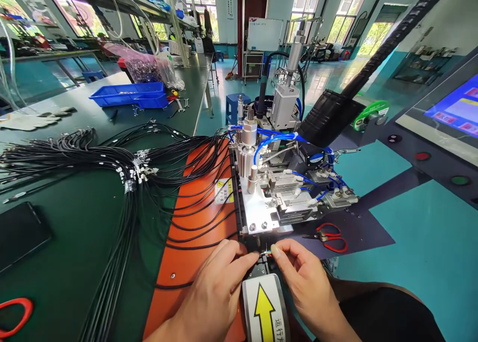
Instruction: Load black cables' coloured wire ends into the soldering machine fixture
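My left hand (226, 272) is closed, thumb and forefinger pressed together at a small dark fixture (261, 268) on the machine's front. A black cable (174, 286) runs in beneath this hand, and its end appears to be between the fingers. From the right, my right hand (308, 275) pinches thin coloured wires (269, 253) just above the fixture. Below both hands lies a white cover with a yellow arrow (264, 307). Right behind the fingertips stands the metal machine (261, 202), with pneumatic cylinders and blue tubes.
Black cables (127, 168) lie bundled on the green bench and across an orange plate (201, 217). Red-handled cutters (330, 237) rest to the right of the machine. A blue tray (130, 95) and gloves (35, 119) are farther back. A control screen (453, 108) stands at right.
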`<state>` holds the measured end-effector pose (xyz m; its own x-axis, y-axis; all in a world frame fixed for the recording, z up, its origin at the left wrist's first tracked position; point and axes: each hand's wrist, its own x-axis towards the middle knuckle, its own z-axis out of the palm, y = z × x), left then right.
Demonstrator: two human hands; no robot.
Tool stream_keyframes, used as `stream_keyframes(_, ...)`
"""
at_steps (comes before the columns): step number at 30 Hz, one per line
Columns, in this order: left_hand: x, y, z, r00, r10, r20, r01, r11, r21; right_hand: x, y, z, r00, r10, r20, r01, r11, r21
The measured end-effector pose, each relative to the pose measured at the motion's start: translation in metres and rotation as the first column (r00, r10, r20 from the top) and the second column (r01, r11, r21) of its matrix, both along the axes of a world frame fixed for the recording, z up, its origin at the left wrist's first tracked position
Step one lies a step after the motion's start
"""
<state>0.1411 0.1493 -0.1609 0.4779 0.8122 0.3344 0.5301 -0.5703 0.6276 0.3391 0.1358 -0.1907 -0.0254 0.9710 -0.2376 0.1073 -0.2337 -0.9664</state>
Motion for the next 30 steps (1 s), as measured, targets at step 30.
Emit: stream_keyframes(30, -0.0019, -0.0004, -0.0012, 0.997, 0.029, -0.075, -0.031, 0.999, -0.029, 0.0035, 0.0006, -0.0047, 0.991, 0.025, -0.132, -0.034, 0.998, -0.062)
